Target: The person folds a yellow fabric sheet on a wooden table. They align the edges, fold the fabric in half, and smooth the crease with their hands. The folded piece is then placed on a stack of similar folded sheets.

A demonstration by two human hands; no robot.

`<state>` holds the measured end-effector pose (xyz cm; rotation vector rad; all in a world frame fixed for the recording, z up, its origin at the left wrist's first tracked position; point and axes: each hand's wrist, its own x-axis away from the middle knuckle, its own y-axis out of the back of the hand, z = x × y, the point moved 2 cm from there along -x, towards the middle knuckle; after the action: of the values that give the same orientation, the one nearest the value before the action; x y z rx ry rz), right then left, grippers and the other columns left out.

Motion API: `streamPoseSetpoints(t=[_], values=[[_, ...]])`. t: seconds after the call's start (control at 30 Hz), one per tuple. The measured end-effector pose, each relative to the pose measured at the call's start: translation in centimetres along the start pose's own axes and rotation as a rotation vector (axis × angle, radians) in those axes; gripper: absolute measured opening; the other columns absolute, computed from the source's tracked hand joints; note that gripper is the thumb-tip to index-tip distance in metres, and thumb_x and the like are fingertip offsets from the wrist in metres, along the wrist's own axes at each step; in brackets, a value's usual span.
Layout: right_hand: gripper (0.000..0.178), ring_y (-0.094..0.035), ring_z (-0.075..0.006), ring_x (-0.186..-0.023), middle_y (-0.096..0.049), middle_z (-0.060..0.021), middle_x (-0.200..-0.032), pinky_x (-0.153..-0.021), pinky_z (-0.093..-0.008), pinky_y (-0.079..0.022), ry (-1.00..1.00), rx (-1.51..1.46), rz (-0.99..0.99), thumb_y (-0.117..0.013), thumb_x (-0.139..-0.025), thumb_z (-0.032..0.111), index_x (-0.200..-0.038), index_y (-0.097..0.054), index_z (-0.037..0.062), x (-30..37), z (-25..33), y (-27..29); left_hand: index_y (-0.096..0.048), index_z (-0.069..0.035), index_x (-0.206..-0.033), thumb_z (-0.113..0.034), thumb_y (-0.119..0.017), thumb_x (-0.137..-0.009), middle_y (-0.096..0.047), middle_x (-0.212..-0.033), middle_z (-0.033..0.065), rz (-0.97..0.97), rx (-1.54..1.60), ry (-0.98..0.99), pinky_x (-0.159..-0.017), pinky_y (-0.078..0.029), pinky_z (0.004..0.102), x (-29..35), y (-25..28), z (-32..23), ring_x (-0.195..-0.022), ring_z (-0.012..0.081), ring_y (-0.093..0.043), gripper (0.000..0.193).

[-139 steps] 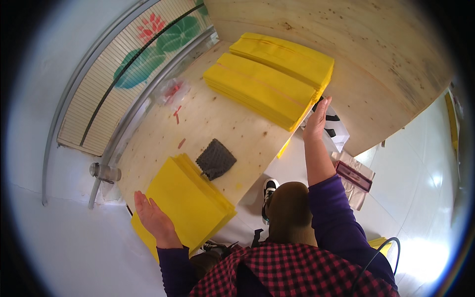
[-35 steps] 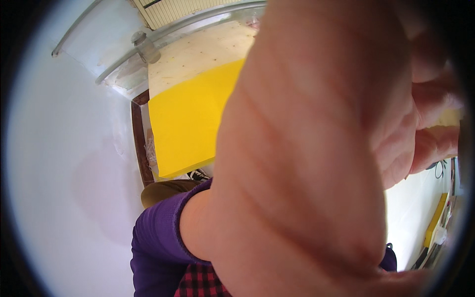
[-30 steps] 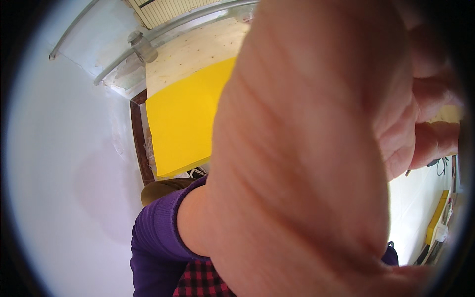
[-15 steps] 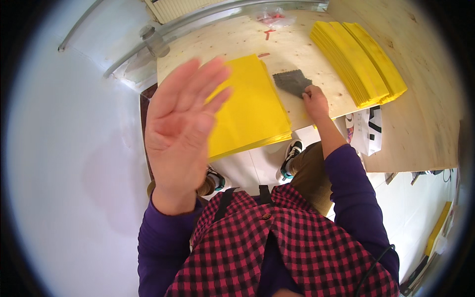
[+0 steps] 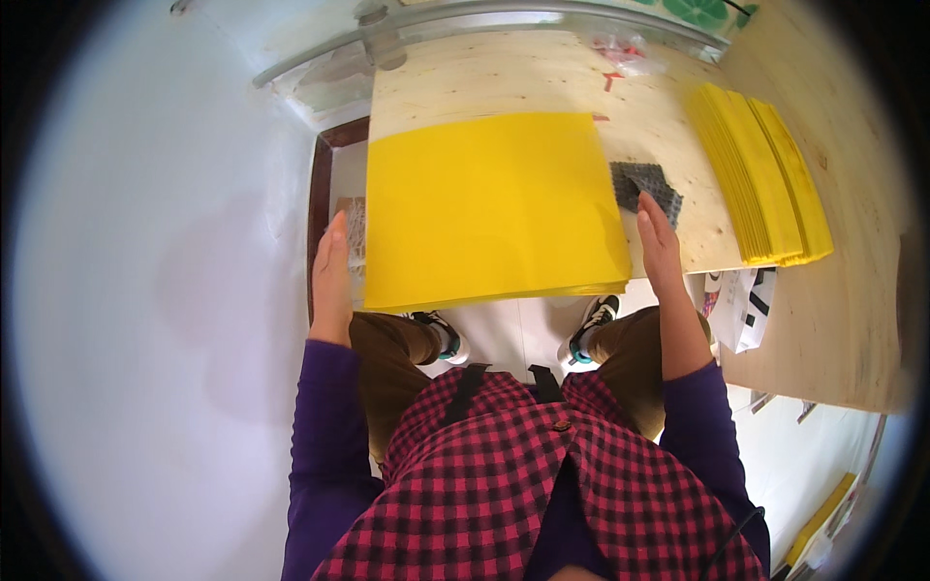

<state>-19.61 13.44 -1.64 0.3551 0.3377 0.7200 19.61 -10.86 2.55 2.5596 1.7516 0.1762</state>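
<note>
A stack of large yellow sheets [image 5: 496,208] lies at the near edge of the wooden table, its top sheet spread flat. My left hand [image 5: 332,281] is held upright beside the stack's left edge, a little apart from it. Across from it, my right hand [image 5: 661,254] stands just off the right edge, palm facing inward. Both hands have their fingers stretched out and hold nothing. A dark grey cloth with a zigzag edge [image 5: 643,178] lies on the table by my right fingertips, which cover part of it.
Folded yellow sheets [image 5: 760,179] stand in two bundles at the right, by a wooden panel [image 5: 833,232]. A clear plastic bag with red bits [image 5: 625,54] and a see-through jar [image 5: 380,39] sit at the back. A white bag [image 5: 744,312] shows below the table's right front.
My left hand has come down from above the stack to its left side. My right hand has let go of the grey cloth. The top yellow sheet now reaches farther left.
</note>
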Motion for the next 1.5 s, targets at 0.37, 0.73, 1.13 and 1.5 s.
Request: streamPoseSetpoints(t=[0.37, 0.73, 1.13, 1.5], values=[[0.057, -0.044, -0.0276, -0.132, -0.046, -0.0208, -0.142, -0.108, -0.0337, -0.033, -0.126, 0.033, 0.117, -0.046, -0.101, 0.038, -0.144, -0.04, 0.0009, 1.6, 1.1, -2.5, -0.035, -0.001, -0.145, -0.042, -0.035, -0.103, -0.039, -0.148, 0.0131, 0.207, 0.644, 0.477, -0.113, -0.024, 0.0313, -3.4, -0.6, 0.0, -0.138, 0.0235, -0.034, 0.059], [0.019, -0.056, -0.0237, -0.104, -0.06, -0.0101, -0.107, -0.094, -0.0325, -0.042, 0.352, 0.241, 0.267, -0.053, -0.094, 0.011, -0.11, -0.059, 0.0015, 0.0, 7.8, -3.2, -0.062, -0.004, -0.099, -0.01, -0.059, -0.086, -0.06, -0.104, 0.014, 0.373, -0.693, -0.626, -0.09, -0.043, 0.0404, -2.5, -1.1, -0.2, -0.103, 0.0338, -0.055, 0.015], [0.021, -0.054, -0.0359, -0.107, -0.061, -0.0177, -0.108, -0.095, -0.042, -0.043, 0.358, 0.472, 0.247, -0.057, -0.089, 0.012, -0.106, -0.062, 0.0011, -6.0, 7.9, -5.3, -0.06, -0.004, -0.104, -0.006, -0.059, -0.082, -0.06, -0.103, 0.0157, 0.359, -0.798, -0.701, -0.089, -0.043, 0.044, -8.1, -1.6, -1.6, -0.103, 0.0359, -0.055, 0.021], [0.023, -0.052, -0.0358, -0.112, -0.059, -0.0175, -0.113, -0.098, -0.0403, -0.041, 0.266, 0.499, 0.219, -0.057, -0.09, 0.013, -0.109, -0.06, 0.0, -9.2, 7.6, -7.3, -0.058, -0.003, -0.106, -0.001, -0.056, -0.084, -0.057, -0.108, 0.0164, 0.385, -0.794, -0.673, -0.092, -0.042, 0.0422, -11.6, -2.8, -1.8, -0.105, 0.0374, -0.052, 0.022]])
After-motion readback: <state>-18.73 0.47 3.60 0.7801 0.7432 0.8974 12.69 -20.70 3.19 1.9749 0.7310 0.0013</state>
